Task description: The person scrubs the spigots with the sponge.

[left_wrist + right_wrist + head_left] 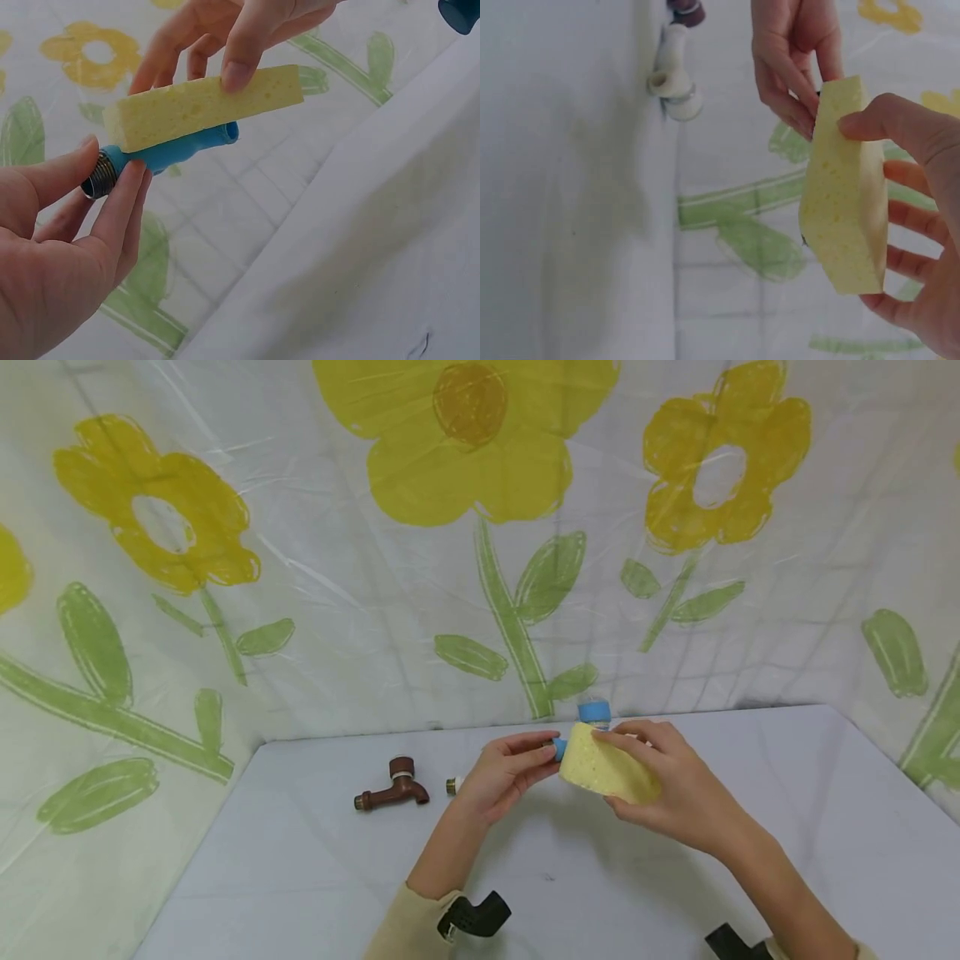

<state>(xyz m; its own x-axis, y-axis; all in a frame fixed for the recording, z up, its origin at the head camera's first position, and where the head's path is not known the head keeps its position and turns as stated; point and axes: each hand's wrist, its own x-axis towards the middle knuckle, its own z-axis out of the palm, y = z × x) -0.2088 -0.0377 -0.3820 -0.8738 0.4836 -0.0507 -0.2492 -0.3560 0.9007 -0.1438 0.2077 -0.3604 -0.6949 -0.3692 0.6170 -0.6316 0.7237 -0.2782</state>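
Note:
Above the table, my left hand (pixel 504 777) pinches a blue plastic tap (pixel 184 151) by its threaded metal end, thumb on one side and fingers on the other. A yellow sponge block (pixel 600 767) is gripped in my right hand (pixel 675 781), thumb on one face and fingers spread along the other. The sponge lies along the tap's body and overlaps it in the left wrist view. In the head view only the tap's blue top and a bit near the left fingertips show; the sponge hides the rest. From the right wrist, the sponge (pixel 844 195) covers nearly all of the tap.
A brown tap (pixel 393 789) lies on the white table (pixel 285 860), left of my hands. Beside it is a white tap (pixel 673 75), mostly hidden behind my left hand in the head view. A flower-printed sheet (pixel 360 635) hangs along the table's back edge.

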